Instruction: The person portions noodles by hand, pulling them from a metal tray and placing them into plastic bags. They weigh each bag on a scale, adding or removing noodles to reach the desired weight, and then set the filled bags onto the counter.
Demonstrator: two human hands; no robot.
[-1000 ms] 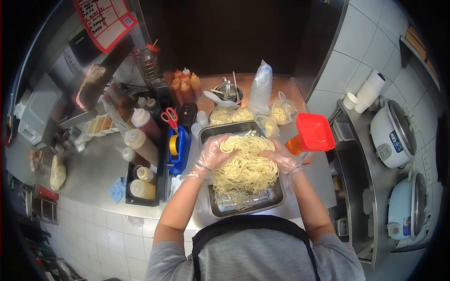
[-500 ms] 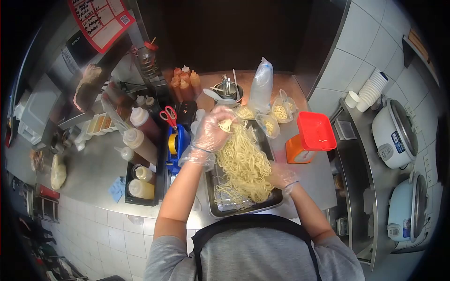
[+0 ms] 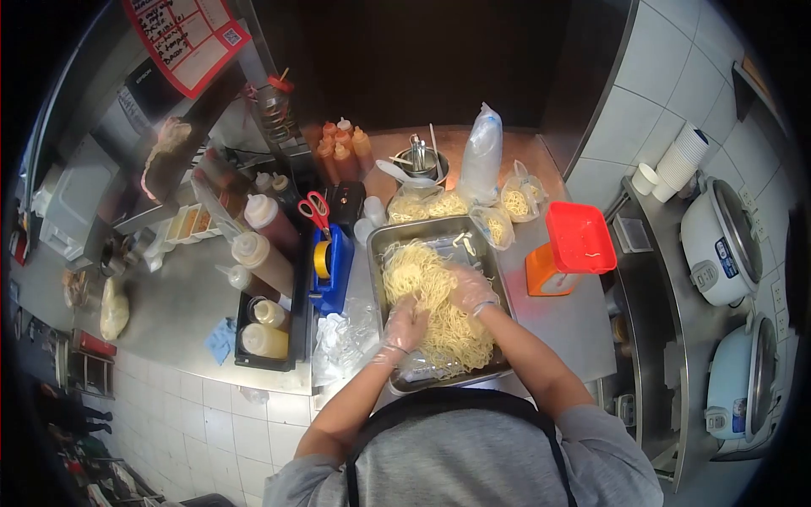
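A heap of pale yellow noodles (image 3: pixel 443 325) lies in a deep metal tray (image 3: pixel 498 253) in front of me. Both my hands wear clear plastic gloves and are in the heap. My left hand (image 3: pixel 407 325) is at the near left side, its fingers curled into the strands. On the right, my right hand (image 3: pixel 473 290) grips noodles too, its fingertips partly buried among them. Several small bags of noodles (image 3: pixel 494 226) sit just beyond the tray. Some loose noodle pieces stick to the tray's far right inside.
Left of the tray stand a blue tape dispenser (image 3: pixel 335 270), red scissors (image 3: pixel 315 211) and squeeze bottles (image 3: pixel 263 253). An orange container (image 3: pixel 549 275) with a red lid (image 3: pixel 581 238) stands to the right. Behind are a metal pot (image 3: pixel 422 165) and a tall plastic bag (image 3: pixel 481 156). Rice cookers (image 3: pixel 718 241) line the right shelf.
My left hand has come down from the tray's far left corner, where it held noodles, to the near left of the heap. My right hand has moved inward and away from me.
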